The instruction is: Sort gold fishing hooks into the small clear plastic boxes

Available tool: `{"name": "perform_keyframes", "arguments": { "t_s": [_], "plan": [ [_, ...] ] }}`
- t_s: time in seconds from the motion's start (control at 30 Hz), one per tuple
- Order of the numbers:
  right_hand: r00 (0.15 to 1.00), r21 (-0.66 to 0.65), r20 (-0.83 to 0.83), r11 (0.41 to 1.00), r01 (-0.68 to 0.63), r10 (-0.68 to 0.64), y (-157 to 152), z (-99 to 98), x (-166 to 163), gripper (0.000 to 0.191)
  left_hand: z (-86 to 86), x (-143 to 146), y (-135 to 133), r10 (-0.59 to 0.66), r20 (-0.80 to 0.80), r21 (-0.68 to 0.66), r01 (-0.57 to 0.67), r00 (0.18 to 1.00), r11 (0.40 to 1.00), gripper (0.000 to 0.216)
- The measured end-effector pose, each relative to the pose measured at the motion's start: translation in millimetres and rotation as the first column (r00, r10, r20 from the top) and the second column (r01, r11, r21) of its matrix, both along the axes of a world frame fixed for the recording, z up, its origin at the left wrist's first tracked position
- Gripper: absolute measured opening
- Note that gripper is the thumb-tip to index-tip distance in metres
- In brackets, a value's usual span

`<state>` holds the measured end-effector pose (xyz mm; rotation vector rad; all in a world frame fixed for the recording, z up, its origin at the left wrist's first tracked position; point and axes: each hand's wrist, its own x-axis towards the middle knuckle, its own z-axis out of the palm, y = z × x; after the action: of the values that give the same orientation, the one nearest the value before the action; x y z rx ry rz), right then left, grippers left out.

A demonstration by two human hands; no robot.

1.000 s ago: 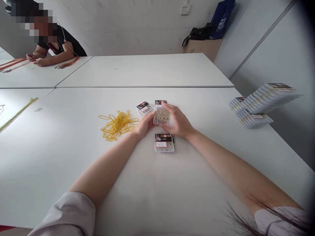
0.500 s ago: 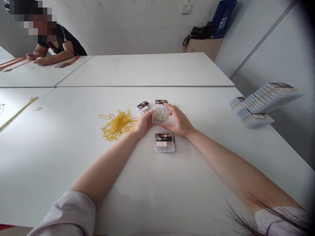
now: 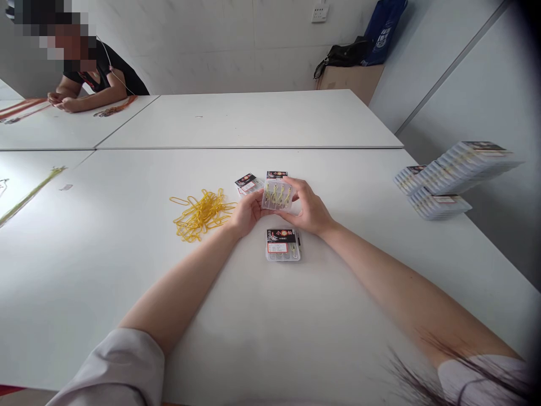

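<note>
Between my two hands is a clear plastic box [image 3: 278, 194] with yellow-green corded fish hooks in its compartments, tilted up off the table. My left hand [image 3: 249, 214] grips its left side, and my right hand [image 3: 310, 208] has thumb and fingers around its right side. Nearer to me lies another clear box [image 3: 283, 245] with a black and white label. Behind my hands are two more labelled boxes, one at the left [image 3: 248, 183] and one partly hidden [image 3: 276, 175]. A loose pile of yellow rubber bands [image 3: 203, 215] lies left of my left hand.
Stacks of similar boxes [image 3: 456, 175] lean at the right table edge. A yellow-green bundle of cords [image 3: 31, 197] lies far left. Across the table a person [image 3: 105, 73] rests both arms by reddish cords [image 3: 116, 107]. Bags [image 3: 344, 53] sit on a carton [image 3: 350, 82] behind.
The box in my hands has shifted very slightly right and its tilt has changed a little. Both hands keep their grip; the other boxes and the rubber bands stay where they were.
</note>
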<state>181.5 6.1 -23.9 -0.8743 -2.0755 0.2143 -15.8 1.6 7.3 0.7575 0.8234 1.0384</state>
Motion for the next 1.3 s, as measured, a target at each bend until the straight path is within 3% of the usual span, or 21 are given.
{"name": "perform_keyframes", "arguments": {
  "t_s": [0.47,0.7,0.83,1.0,1.13,1.3],
  "plan": [
    [1.000,-0.073,-0.010,0.997,-0.009,0.009,-5.7,7.7,-0.1,0.084,-7.8,-0.9,3.1,0.000,-0.038,0.038,0.002,0.999,0.999,0.029],
    [0.998,0.025,-0.026,0.998,-0.049,0.050,-5.8,8.6,-2.1,0.082,-14.7,-1.4,4.9,-0.034,-0.055,0.136,0.041,0.998,0.990,0.029],
    [0.998,0.081,-0.056,0.997,-0.019,0.024,-2.1,7.0,-1.5,0.082,-14.6,-1.6,3.2,-0.031,-0.102,0.225,0.053,0.994,0.973,0.043],
    [0.996,0.063,-0.076,0.997,-0.045,0.050,-0.8,5.7,-4.7,0.087,-10.8,-1.1,0.0,-0.167,-0.188,0.243,0.210,0.968,0.947,0.035],
    [0.988,-0.062,-0.115,0.992,-0.111,0.104,-9.3,26.6,-9.3,0.087,-14.2,-2.8,-0.4,-0.194,-0.246,0.267,0.259,0.950,0.928,0.024],
    [0.956,-0.283,0.265,0.958,-0.049,0.127,-36.5,76.6,-5.0,0.078,-13.9,-2.2,-1.4,-0.118,-0.210,0.251,0.170,0.970,0.953,0.022]
  ]
}}
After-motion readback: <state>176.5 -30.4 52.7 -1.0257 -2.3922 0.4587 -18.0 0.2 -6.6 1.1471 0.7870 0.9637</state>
